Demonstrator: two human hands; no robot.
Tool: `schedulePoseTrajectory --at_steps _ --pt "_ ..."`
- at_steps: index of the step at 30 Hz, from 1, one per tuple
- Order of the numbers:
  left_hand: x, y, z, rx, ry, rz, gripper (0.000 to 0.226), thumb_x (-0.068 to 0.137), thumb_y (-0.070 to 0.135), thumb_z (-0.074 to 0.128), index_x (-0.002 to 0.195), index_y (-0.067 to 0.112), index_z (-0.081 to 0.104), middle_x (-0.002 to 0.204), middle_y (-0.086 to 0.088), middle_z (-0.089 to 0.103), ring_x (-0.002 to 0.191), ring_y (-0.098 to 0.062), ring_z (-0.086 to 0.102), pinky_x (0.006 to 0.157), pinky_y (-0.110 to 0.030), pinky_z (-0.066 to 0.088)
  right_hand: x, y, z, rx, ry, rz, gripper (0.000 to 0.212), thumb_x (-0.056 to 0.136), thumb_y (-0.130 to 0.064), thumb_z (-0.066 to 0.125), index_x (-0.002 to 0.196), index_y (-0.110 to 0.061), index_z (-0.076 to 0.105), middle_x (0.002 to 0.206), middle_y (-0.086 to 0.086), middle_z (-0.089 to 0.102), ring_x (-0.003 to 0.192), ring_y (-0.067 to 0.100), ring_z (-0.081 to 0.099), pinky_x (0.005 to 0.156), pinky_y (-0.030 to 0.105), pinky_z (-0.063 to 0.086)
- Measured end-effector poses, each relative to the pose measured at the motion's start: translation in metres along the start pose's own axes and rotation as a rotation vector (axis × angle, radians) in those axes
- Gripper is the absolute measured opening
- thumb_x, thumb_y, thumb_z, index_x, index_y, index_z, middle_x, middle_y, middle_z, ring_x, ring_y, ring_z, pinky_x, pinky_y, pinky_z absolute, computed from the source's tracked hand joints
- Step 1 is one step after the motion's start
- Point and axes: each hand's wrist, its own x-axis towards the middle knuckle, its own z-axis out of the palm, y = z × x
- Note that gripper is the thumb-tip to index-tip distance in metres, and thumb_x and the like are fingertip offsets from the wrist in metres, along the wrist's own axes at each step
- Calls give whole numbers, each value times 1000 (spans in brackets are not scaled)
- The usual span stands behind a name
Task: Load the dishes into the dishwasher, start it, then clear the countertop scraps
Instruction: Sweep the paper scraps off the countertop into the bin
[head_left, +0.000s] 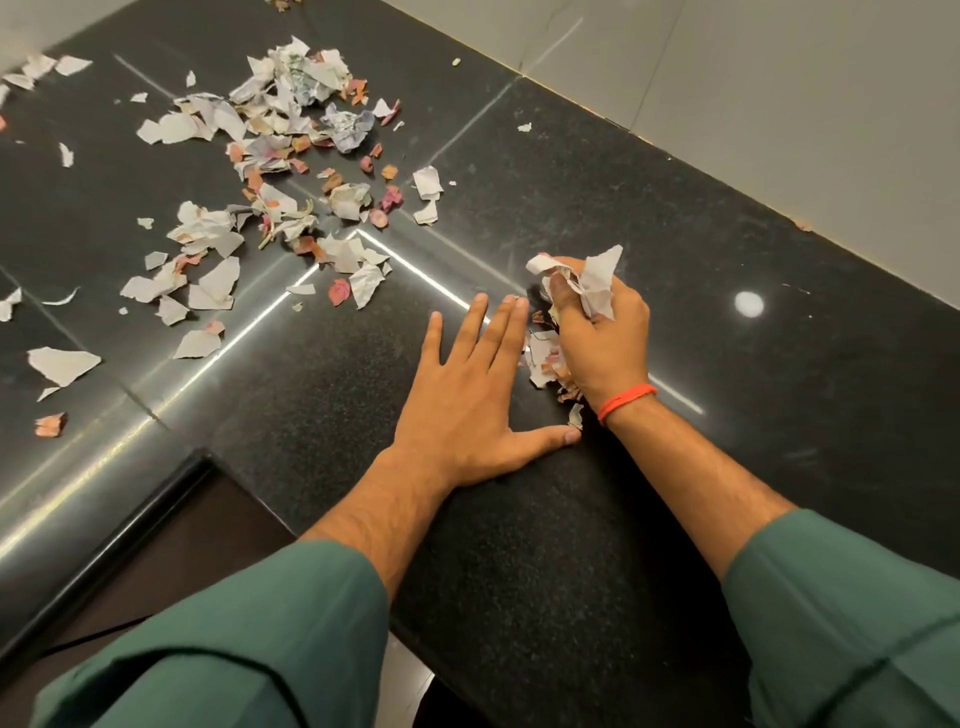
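So the polished black granite countertop (675, 249) is the landmark here, everything below is placed off it. Dishwasher isn't in view at all, so I can't say anything about that half of the job; this looks like the scrap-clearing part.

Biggest thing on the countertop is the wide scatter of torn white paper and pinkish peel scraps (270, 171), spread over its far left part and trailing toward its front edge, well apart from both hands. Lots of it is not yet gathered.

Next, the left hand (467, 395) lies flat on the countertop near its front edge, fingers straight and spread, thumb out toward the right wrist, acting like a wall or scoop.

The right hand (597, 332), with a thin orange thread bracelet (626, 400) at the wrist, sits just beside it, fingers curled round a crumpled wad of white paper (587, 286).

Smallest: a little clump of loose scraps (545, 358) on the countertop between the two hands, partly under the right palm.

What could go wrong, imo: that fist looks overfull, so grabbing more could squeeze bits out. Sweeping near the front edge could push scraps over it onto the floor. And tiny flecks near the back wall are easy to miss.
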Motion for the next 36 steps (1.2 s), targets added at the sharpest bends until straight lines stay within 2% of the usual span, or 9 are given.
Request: schedulePoseTrajectory --at_steps 3,6,10,12,16,22,28,33,36 --pt "1 0 1 -16 12 -10 128 75 99 28 164 12 -3 173 2 -1 159 -18 -10 125 -60 2 1 -1 -1 54 25 55 16 97 -15 64 107 -16 76 91 -10 74 85 -3 68 78 12 49" --pt "1 0 1 -40 27 -21 126 76 98 29 164 14 -3 173 3 -1 159 -16 -9 126 -58 1 5 0 -5 239 45 170 14 96 -16 65 101 -22 77 94 -7 76 92 5 70 84 22 53" --pt "-1 -1 3 -74 65 -10 117 81 95 31 165 20 -3 173 6 -1 159 -15 -7 127 -58 -1 1 2 -24 535 53 345 21 97 -12 65 113 -2 72 90 3 68 66 4 56 57 16 44" --pt "-1 -2 3 -82 79 -5 112 83 93 29 165 22 -1 173 7 1 159 -15 -6 127 -58 0 -13 1 -33 598 30 401 25 98 -11 63 119 0 68 91 7 64 62 4 50 49 14 39" --pt "-1 -2 3 -82 93 -1 99 92 85 26 165 24 0 173 6 2 159 -15 -6 127 -57 0 -50 -6 -48 659 22 478 30 99 -9 61 127 0 64 110 8 71 76 2 66 59 13 49" --pt "-4 -5 2 -105 100 4 82 101 71 27 165 27 2 173 7 3 159 -15 -6 128 -54 -1 -102 -17 -67 637 82 574 25 97 -8 63 120 0 68 83 2 66 57 1 54 46 12 41" --pt "-6 -7 3 -175 131 1 81 100 69 34 164 30 5 172 1 11 159 -16 2 128 -53 1 -121 -29 -70 624 102 657 23 96 -11 64 116 0 70 76 4 64 57 5 51 44 15 38" --pt "-17 -9 1 -273 204 33 82 98 65 43 164 26 13 171 -7 15 158 -24 10 127 -44 17 -151 -34 -74 629 47 734 22 96 -12 64 113 0 71 76 4 61 55 6 48 44 16 38" --pt "-40 -7 1 -326 226 20 84 97 64 48 164 28 11 171 -8 9 158 -25 9 125 -41 20 -173 -37 -77 657 42 750 24 95 -12 65 115 1 70 78 6 61 54 6 49 43 16 40"
